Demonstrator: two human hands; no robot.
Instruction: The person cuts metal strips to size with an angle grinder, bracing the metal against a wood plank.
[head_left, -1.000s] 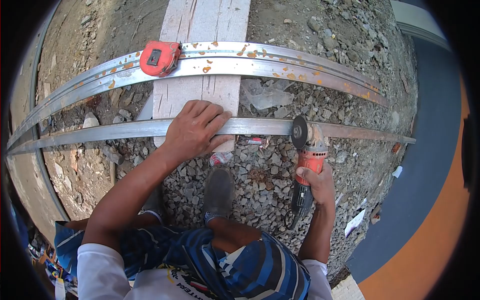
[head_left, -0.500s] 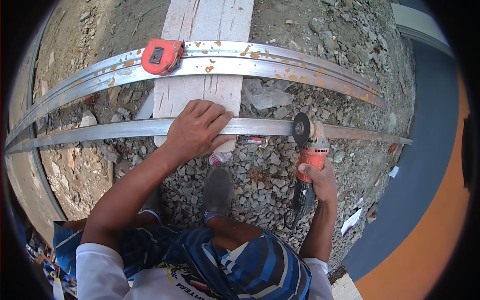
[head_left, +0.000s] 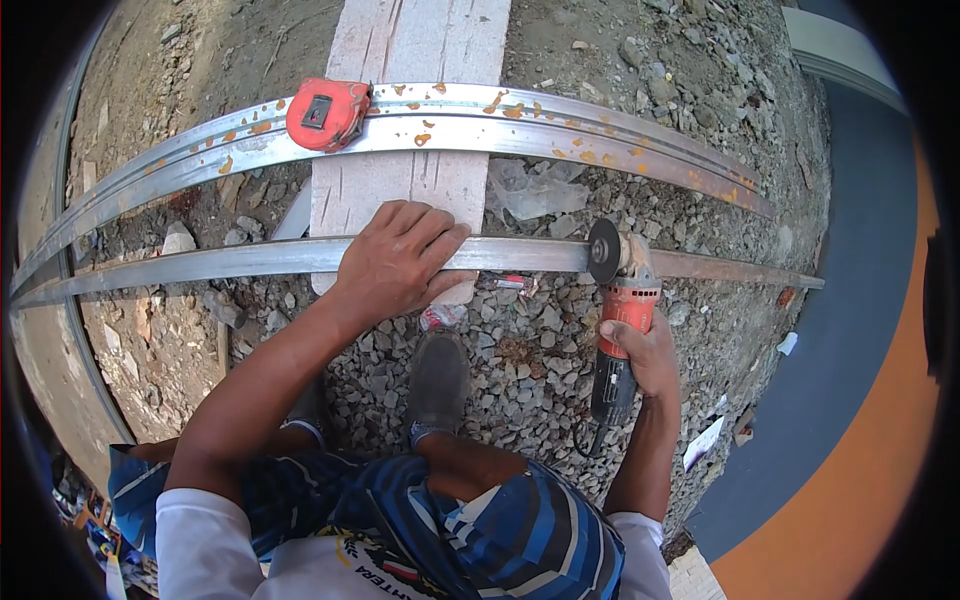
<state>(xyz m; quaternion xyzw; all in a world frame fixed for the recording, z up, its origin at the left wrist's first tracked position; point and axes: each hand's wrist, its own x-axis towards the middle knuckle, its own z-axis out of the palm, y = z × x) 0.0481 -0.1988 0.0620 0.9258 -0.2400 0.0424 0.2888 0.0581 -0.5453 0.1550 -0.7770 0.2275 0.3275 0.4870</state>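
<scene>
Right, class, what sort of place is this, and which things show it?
Probably a building site or rough work yard: loose gravel underfoot, metal strips lying across a board, and an angle grinder in the right hand.

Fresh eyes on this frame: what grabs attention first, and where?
Probably the red-and-black angle grinder in the right hand, its dark disc overlapping the near metal bar in view; contact is unclear. Next, the red tape measure on the orange-spotted metal lengths beyond. Then the left hand, gripping the near bar over the pale board.
</scene>
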